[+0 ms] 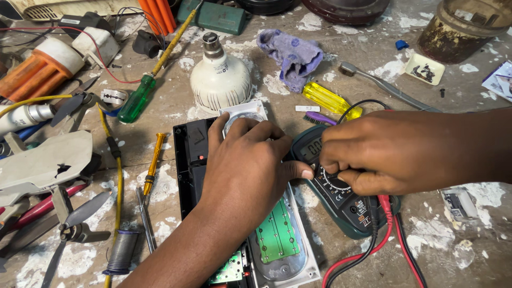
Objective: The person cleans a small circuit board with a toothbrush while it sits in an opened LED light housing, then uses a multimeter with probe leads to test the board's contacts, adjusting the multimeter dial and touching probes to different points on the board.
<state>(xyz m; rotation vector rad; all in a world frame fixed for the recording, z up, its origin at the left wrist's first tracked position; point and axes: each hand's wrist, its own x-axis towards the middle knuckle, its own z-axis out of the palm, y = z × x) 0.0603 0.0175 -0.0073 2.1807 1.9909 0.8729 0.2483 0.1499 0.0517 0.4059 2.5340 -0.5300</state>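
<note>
My right hand (384, 152) pinches the dial of the dark green multimeter (341, 186), while my left hand (245, 165) lies flat over the opened black casing (192, 160), its thumb touching the meter's edge. Just below my left wrist sits a green circuit board (276, 234); beyond my fingertips stands a white bulb (220, 80).
</note>
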